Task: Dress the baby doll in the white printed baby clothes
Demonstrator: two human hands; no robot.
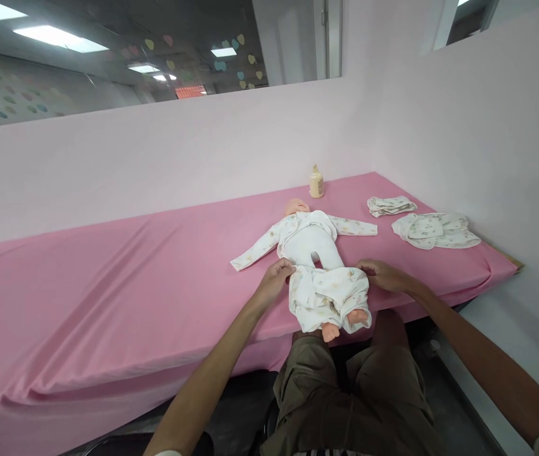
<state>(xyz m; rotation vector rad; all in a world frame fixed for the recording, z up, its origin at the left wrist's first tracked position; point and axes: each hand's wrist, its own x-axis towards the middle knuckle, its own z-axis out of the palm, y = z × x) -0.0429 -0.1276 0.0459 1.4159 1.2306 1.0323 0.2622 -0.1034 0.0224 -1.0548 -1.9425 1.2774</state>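
A baby doll (310, 237) lies on its back on the pink table (131, 278), head toward the wall, in a white printed top with sleeves spread. Printed white trousers (329, 294) are bunched round its lower legs, and both bare feet stick out over the table's front edge. My left hand (276, 275) is closed on the left side of the trousers' waistband. My right hand (380, 273) is closed on the right side of the waistband.
A small cream bottle (316, 182) stands by the wall behind the doll's head. Two folded heaps of white printed baby clothes (390, 204) (433, 229) lie at the right end of the table. My lap in olive trousers (345, 392) is below the table edge.
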